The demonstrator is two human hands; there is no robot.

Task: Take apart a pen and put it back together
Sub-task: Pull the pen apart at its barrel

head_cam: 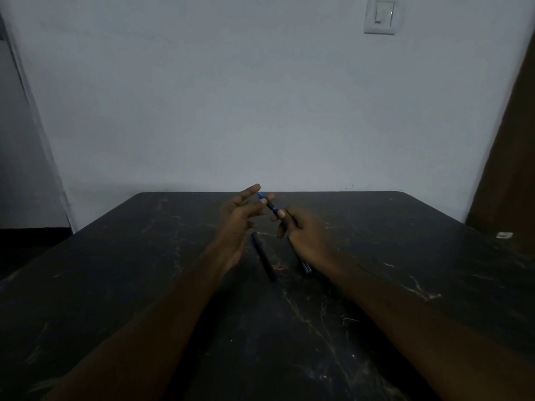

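Both my hands are raised over the far middle of the dark table [144, 285]. Between them is a short dark pen part with a blue tip [270, 206]. My left hand [240, 215] pinches its far, blue end with thumb and fingertips, the index finger stretched out. My right hand [301, 230] pinches its near end. On the table under my hands lies a long dark pen barrel [264, 257], pointing away from me. A second pen piece [306, 267] lies beside it, partly hidden by my right wrist.
The table top is black with pale scratches and reaches to a grey wall. A small white object [504, 235] sits at the table's far right edge. A light switch [379, 16] is on the wall, and a brown door stands at the right.
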